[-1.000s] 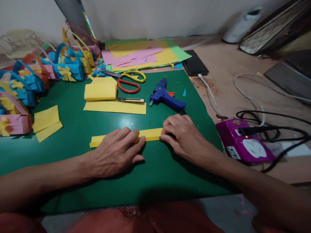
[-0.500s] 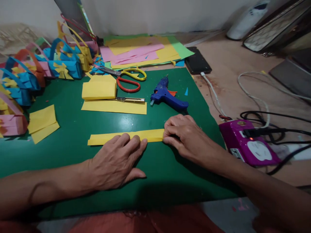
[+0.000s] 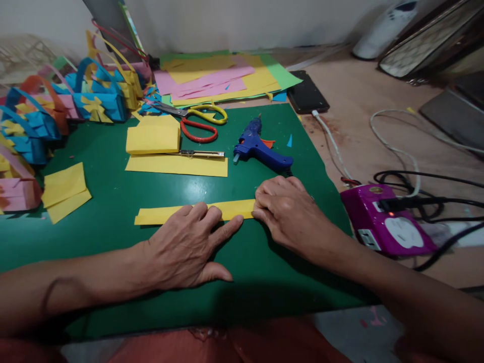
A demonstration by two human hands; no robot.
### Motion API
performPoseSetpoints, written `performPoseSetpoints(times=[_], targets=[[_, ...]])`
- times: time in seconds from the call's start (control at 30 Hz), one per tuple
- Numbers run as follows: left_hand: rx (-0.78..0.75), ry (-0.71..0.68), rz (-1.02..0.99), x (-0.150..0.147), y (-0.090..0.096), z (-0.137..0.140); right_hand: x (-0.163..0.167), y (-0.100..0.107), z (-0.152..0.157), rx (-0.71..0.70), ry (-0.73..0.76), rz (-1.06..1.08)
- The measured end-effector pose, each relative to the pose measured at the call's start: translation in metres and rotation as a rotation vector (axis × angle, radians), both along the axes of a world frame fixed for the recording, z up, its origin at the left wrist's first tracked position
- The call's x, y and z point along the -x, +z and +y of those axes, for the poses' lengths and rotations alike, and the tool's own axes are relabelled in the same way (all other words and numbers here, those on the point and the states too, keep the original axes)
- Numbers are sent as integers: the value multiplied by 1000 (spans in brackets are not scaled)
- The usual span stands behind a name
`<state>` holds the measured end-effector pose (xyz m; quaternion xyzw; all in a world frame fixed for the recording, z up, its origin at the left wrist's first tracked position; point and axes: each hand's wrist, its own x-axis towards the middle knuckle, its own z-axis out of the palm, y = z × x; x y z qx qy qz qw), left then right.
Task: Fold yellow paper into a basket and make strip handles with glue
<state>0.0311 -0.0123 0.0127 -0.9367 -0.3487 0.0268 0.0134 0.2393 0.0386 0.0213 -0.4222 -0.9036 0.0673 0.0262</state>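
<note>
A folded yellow paper strip (image 3: 151,216) lies lengthwise on the green mat (image 3: 264,282). Across its middle rests my left hand (image 3: 189,247), fingers stretched out, the index fingertip pressing the near edge and the thumb apart on the mat. My right hand (image 3: 283,206) pinches the strip's right end between thumb and curled fingers. Beyond the strip are a flat yellow paper piece (image 3: 181,165), a folded yellow paper piece (image 3: 153,136) and a cutter knife (image 3: 204,154). A blue glue gun (image 3: 260,148) lies beyond my right hand.
Scissors (image 3: 196,123) with red and yellow handles lie near stacked coloured paper (image 3: 223,78). Several small paper baskets (image 3: 100,105) crowd the left. Yellow paper pieces (image 3: 68,189) lie at left. On the right are a phone (image 3: 308,93), cables and a purple power outlet box (image 3: 385,222).
My left hand has slid slightly right along the strip, its index finger now stretched further toward the right end. My right hand keeps its pinch in nearly the same place.
</note>
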Motion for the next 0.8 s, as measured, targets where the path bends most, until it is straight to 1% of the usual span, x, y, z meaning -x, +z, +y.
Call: performPoseSetpoints(times=[0.43,0.8], targets=[[27,-11,59,-3,4,6,4,0,-1,-47,14,-76],[52,-26,82,-4,5,9,1,-3,-2,-125,74,-25]])
